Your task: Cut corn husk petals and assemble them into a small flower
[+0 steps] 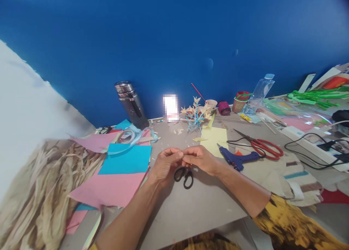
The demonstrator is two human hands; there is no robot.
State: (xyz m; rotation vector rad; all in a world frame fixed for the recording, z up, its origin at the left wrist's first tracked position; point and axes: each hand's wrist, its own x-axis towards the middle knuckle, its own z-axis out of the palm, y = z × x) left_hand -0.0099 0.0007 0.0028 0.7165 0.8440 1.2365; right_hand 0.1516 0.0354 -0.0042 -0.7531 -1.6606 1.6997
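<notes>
My left hand [169, 163] and my right hand [200, 157] meet above the table, thumbs and fingertips pinched together. Whatever lies between the fingertips is too small and covered to make out. Just beneath them rest black-handled scissors [188, 180], their blades hidden by my hands. Behind the hands stands a bunch of cream craft flowers [196, 113] on blue stems. A pale yellow sheet [215, 135] lies beyond my right hand, and a blue glue gun [240, 158] sits to its right.
Blue paper [128, 159], pink paper [114, 188] and dried husks [46, 192] spread over the left side. A dark flask [132, 106] stands by the wall. Red-handled scissors [268, 148], a plastic bottle [257, 95] and a power strip [308, 144] with cables occupy the right.
</notes>
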